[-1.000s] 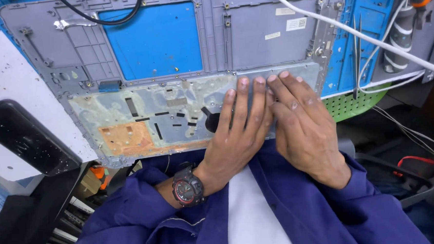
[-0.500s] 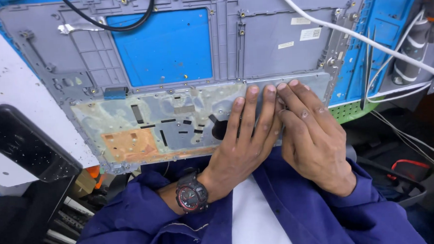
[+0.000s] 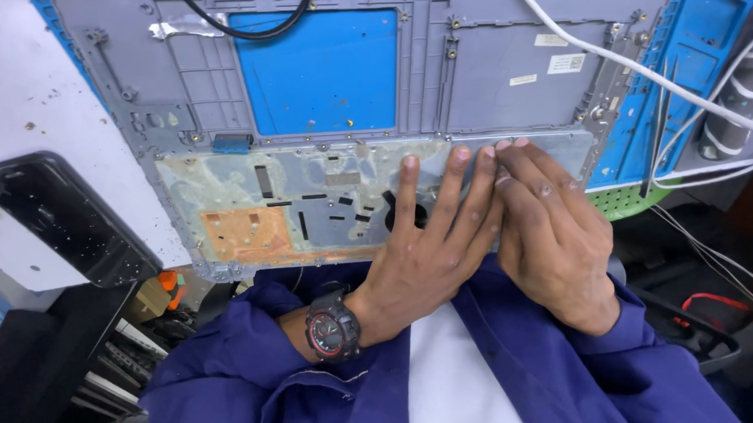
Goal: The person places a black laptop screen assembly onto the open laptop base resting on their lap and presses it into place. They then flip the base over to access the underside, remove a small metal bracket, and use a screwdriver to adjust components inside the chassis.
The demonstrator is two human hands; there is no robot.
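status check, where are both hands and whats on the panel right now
Left hand flat, fingers spread on the metal backing plate. Right hand beside it, fingertips at the plate's upper edge. Nothing gripped. White cable crosses the grey laptop shell above.

White bench (image 3: 16, 100), blue mat (image 3: 708, 45)
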